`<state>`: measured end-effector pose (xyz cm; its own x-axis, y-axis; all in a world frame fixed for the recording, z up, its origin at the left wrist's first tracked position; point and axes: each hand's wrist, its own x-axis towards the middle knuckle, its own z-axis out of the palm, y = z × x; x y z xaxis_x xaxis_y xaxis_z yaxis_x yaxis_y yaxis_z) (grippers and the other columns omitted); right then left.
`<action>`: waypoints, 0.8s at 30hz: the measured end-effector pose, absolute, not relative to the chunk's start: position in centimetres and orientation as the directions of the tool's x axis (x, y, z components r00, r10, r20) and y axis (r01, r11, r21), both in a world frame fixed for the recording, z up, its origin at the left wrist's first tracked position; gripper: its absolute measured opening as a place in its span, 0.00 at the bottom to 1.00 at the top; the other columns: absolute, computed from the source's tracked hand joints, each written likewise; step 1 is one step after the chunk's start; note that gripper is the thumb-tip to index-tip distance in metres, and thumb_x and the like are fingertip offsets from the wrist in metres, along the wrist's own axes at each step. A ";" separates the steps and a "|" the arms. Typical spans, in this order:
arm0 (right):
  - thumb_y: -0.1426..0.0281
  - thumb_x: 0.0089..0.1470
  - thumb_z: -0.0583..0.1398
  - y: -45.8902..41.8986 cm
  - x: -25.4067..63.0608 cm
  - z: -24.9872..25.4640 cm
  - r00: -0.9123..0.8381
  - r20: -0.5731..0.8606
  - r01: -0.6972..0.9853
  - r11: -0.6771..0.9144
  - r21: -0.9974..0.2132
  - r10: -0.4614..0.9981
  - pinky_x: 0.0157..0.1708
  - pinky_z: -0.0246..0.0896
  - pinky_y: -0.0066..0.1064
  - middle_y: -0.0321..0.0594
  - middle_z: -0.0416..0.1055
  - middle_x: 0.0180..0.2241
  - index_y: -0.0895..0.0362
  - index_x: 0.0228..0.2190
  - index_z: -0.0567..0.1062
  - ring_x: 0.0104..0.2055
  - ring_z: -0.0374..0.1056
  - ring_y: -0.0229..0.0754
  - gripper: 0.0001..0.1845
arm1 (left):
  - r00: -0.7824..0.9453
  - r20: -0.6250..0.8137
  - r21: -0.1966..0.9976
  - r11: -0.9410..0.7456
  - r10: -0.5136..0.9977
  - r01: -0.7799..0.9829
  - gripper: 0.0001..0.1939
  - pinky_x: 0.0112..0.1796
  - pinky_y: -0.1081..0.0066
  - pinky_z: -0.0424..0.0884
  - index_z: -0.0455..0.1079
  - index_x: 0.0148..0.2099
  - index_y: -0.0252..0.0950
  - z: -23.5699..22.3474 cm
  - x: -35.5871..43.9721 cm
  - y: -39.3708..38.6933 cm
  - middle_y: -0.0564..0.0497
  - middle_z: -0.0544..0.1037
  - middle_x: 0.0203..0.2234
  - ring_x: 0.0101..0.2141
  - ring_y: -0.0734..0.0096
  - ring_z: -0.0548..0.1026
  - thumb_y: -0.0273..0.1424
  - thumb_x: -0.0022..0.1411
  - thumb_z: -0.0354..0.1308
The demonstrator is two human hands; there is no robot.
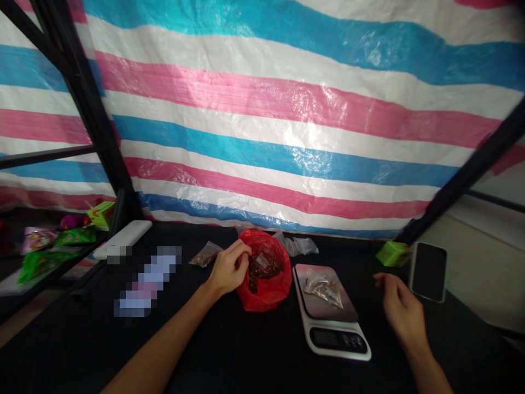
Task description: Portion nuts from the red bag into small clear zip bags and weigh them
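**Left hand (228, 268) curled at red plastic bag (268, 279); right hand (402, 306) open beside scale**

Hard to make out: the bag's contents are a reddish-brown dried loose material (262, 268), kind not determinable. A small transparent packet (261, 261) sits among it, partly buried. The scale display is dark and unreadable. A long object (147, 282) left of the left hand is blurred out.

Red bag: squat and rounded, no clear long axis, mouth open upward. It lies on the black bench (254, 355), directly right of the left hand and touching it. Left hand: fingers bunched over the bag's left rim; cannot tell whether they pinch anything.

Right hand: fingers loosely spread, holding nothing, right of the digital kitchen scale (334, 339). The scale's long axis runs away from the viewer. A transparent bag of brown material (324, 288) lies on its platform, angled diagonally.

Nearest the right hand: a green box (392, 254) and a black-screened phone (429, 272). A similar small bag (205, 254) lies left of the red bag.
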<state>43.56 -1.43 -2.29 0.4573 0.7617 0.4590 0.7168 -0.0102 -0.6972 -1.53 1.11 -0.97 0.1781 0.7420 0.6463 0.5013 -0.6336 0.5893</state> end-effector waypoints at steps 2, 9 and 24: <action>0.51 0.62 0.50 -1.3 43.7 -2.6 0.450 0.460 0.717 -0.003 -0.697 0.765 0.37 0.65 0.37 0.42 0.76 0.31 0.55 0.37 0.79 0.33 0.72 0.48 0.25 | 0.199 0.646 0.588 -0.646 0.737 0.486 0.09 0.38 0.70 0.71 0.69 0.40 0.39 -0.9 -1.6 1.1 0.49 0.74 0.35 0.34 0.68 0.75 0.25 0.69 0.48; 0.48 0.61 0.52 -1.5 42.5 -2.3 0.394 0.395 0.656 0.047 -0.753 0.830 0.43 0.67 0.40 0.44 0.78 0.34 0.55 0.36 0.79 0.39 0.74 0.52 0.26 | 0.220 0.639 0.592 -0.654 0.737 0.472 0.09 0.41 0.69 0.71 0.68 0.41 0.38 -0.8 -1.7 1.0 0.48 0.75 0.35 0.36 0.67 0.76 0.25 0.70 0.47; 0.57 0.58 0.66 -1.5 31.7 2.3 -0.358 0.283 0.758 0.454 -0.468 0.890 0.51 0.63 0.44 0.42 0.76 0.43 0.47 0.48 0.80 0.47 0.71 0.52 0.17 | 0.252 0.646 0.554 -0.670 0.721 0.494 0.11 0.38 0.69 0.69 0.70 0.40 0.38 -0.5 -1.5 1.1 0.49 0.75 0.34 0.34 0.69 0.75 0.24 0.70 0.46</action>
<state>31.72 -1.53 2.31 -0.3585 0.8896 0.2831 0.7579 0.4544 -0.4682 -1.50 1.08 -0.52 0.2519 0.7208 0.6458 0.4944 -0.6695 0.5544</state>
